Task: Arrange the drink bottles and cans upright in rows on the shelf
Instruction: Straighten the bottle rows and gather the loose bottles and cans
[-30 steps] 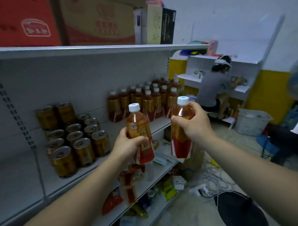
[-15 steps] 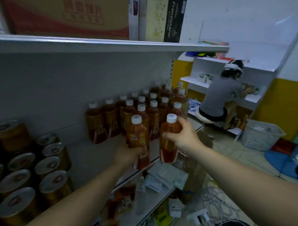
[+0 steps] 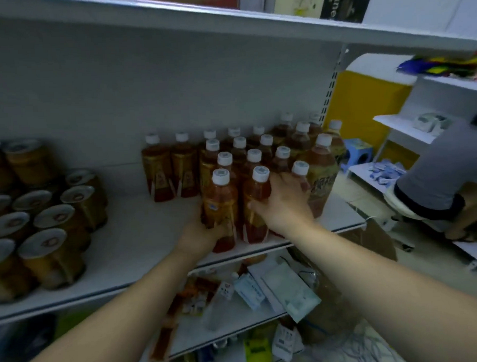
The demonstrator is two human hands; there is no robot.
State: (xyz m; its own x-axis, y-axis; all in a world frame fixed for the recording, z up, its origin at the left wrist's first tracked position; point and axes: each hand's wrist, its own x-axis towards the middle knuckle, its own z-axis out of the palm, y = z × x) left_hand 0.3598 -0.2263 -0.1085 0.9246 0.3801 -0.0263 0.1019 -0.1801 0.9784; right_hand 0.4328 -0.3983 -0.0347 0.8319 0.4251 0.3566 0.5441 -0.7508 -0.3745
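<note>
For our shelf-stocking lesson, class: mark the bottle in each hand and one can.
Left-hand bottle (image 3: 221, 198), head view, orange body.
Right-hand bottle (image 3: 257, 189), head view, upper body.
Can (image 3: 42, 242), head view, lid.

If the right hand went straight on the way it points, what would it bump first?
The right hand grips a front-row bottle. Pushed straight on, it would probably press that bottle into the bottle behind it first. Depth is hard to judge from this view.

White letters "kane" on the black box (image 3: 341, 4) atop the top shelf (image 3: 252, 21) — bottle labels (image 3: 161, 181) illegible
</note>
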